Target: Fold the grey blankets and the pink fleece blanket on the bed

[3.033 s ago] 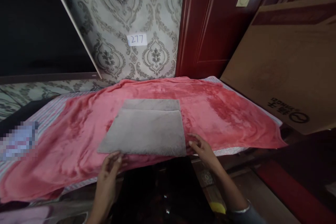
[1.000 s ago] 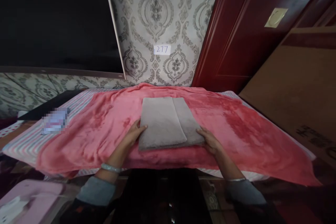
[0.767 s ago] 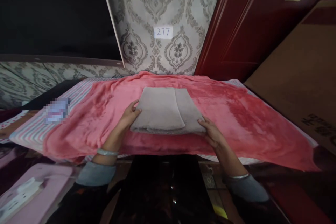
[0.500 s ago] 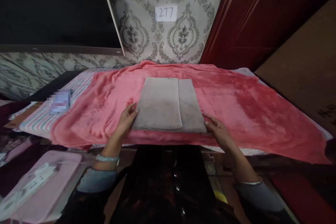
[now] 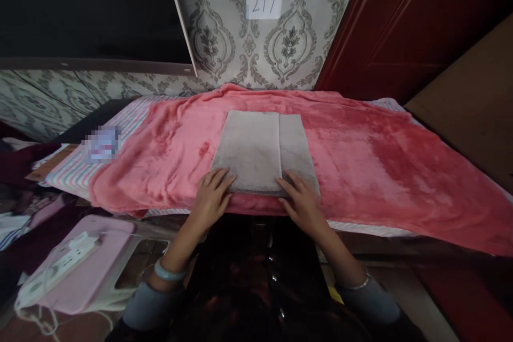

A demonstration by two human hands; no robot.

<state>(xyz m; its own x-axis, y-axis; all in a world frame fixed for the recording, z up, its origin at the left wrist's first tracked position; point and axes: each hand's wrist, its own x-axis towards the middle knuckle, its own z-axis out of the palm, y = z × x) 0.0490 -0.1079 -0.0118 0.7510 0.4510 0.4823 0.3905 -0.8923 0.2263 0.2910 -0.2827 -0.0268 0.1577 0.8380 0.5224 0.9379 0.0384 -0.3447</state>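
Observation:
A folded grey towel (image 5: 250, 144) lies flat on a pink blanket (image 5: 180, 149). One layer's edge runs front to back across its right part. My left hand (image 5: 210, 195) rests at the towel's near left corner, fingers apart on top and thumb just off the near edge. Over the near right part spreads my right hand (image 5: 300, 200), its fingertips on the cloth close to the layer's edge and its thumb at the front border. Neither hand shows a closed grip on the towel.
A blurred pale packet (image 5: 102, 144) sits on the striped sheet (image 5: 74, 171) at left. Below it, a power strip (image 5: 60, 267) with white cords lies on a pink lid (image 5: 114, 230). A dark screen (image 5: 92, 10) and a red door (image 5: 385, 26) stand behind.
Both hands have moved inward from the towel's sides onto its near edge, fingers now on top. The towel keeps its folded shape. The view has shifted slightly.

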